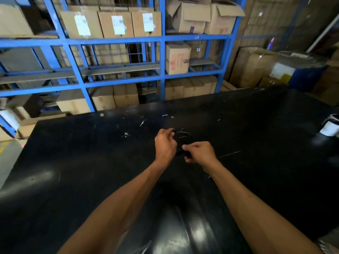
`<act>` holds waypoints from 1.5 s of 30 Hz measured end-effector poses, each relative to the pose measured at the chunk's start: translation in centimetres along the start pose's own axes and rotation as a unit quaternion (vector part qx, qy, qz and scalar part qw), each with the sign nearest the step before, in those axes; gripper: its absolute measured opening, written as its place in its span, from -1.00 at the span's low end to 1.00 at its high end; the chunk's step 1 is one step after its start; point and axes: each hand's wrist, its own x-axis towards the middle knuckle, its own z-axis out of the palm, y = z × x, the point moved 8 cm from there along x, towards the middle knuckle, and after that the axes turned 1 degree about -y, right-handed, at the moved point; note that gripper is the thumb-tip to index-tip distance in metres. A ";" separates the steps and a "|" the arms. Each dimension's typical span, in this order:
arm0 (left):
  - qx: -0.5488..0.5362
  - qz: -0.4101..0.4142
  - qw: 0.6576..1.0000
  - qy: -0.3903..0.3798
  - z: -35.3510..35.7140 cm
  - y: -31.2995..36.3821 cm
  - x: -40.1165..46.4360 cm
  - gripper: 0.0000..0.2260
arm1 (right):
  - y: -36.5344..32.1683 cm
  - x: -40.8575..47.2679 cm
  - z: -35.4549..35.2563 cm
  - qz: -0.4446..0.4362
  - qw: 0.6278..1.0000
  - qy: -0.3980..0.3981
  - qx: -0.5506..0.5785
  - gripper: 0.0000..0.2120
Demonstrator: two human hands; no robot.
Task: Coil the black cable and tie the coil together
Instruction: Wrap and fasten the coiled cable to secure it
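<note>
Black cable [185,139] hangs as a small coil between the person's two hands, over the middle of the table [82,162], somewhat nearer its far edge than its near one. Left hand [165,143] has its fingers [169,132] pinched shut on the far side of the coil. Right hand [200,152] has its fingers [187,148] closed on the near side of the loop, where the strands bunch together. Against the dark top the coil is hard to follow, so I cannot tell how many turns it has or whether it touches the surface.

Bare table spreads wide on every side of the hands, marked only by small white scraps [125,134]. A white and black object [331,125] sits at the right edge. Beyond the far edge stands blue shelving [161,57] stacked with cardboard boxes [177,57].
</note>
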 end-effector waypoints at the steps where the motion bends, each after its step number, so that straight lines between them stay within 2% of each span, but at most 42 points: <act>1: 0.001 0.014 1.000 0.003 -0.3 0.7 -0.1 -0.77 | -0.3 0.0 0.2 0.017 1.000 0.000 0.010 -0.85; 5: 0.018 0.092 0.996 -0.012 -1.3 3.5 -0.9 -0.77 | -2.4 0.2 0.4 0.028 0.996 0.043 0.074 -0.89; 9: -0.004 0.103 0.995 -0.014 -2.0 4.1 -1.2 -0.76 | -3.6 0.4 1.2 0.004 0.988 0.039 0.150 -0.95; 14: -0.071 0.058 0.995 -0.027 -2.1 3.6 -1.0 -0.70 | -4.3 -0.4 2.3 0.031 0.978 -0.008 0.206 -0.88; 17: -0.125 0.028 0.991 -0.027 -2.1 3.2 -1.1 -0.56 | -4.4 -0.6 2.3 0.054 0.972 -0.022 0.227 -0.82; 20: -0.166 -0.027 0.984 -0.055 -1.5 2.8 -0.9 -0.44 | -4.4 -0.6 1.9 0.064 0.971 -0.021 0.229 -0.75; 22: -0.184 -0.073 0.976 -0.090 -0.7 2.1 -0.6 -0.45 | -4.1 -0.4 1.9 0.068 0.971 -0.020 0.228 -0.73; 27: -0.206 -0.135 0.953 -0.177 1.0 0.8 0.3 -0.70 | -3.6 0.0 1.7 0.031 0.988 -0.006 0.150 -0.69; 31: -0.238 -0.166 0.946 -0.147 0.5 0.1 0.3 -0.72 | -4.5 0.2 0.9 -0.019 0.995 0.018 0.098 -0.77; 34: -0.260 -0.178 0.941 -0.120 0.5 0.0 0.2 -0.73 | -5.6 -0.2 -0.1 -0.085 0.994 0.066 0.023 -0.86; 37: -0.279 -0.175 0.938 -0.112 0.5 0.5 0.0 -0.75 | -6.7 -1.3 -1.0 -0.190 0.976 0.103 -0.011 -0.83; 39: -0.276 -0.164 0.941 -0.109 0.3 1.0 -0.2 -0.75 | -7.3 -1.8 -0.9 -0.233 0.966 0.090 -0.068 -0.84; 42: -0.250 -0.148 0.951 -0.103 -0.1 1.2 -0.3 -0.76 | -7.5 -2.0 -0.6 -0.256 0.954 0.052 -0.149 -0.70; 44: -0.222 -0.135 0.961 -0.099 -0.3 1.4 -0.3 -0.76 | -7.9 -2.4 -0.5 -0.296 0.924 0.056 -0.234 -0.64; 45: -0.203 -0.125 0.966 -0.098 -0.4 1.6 -0.3 -0.76 | -8.2 -2.8 -0.3 -0.327 0.895 0.065 -0.297 -0.65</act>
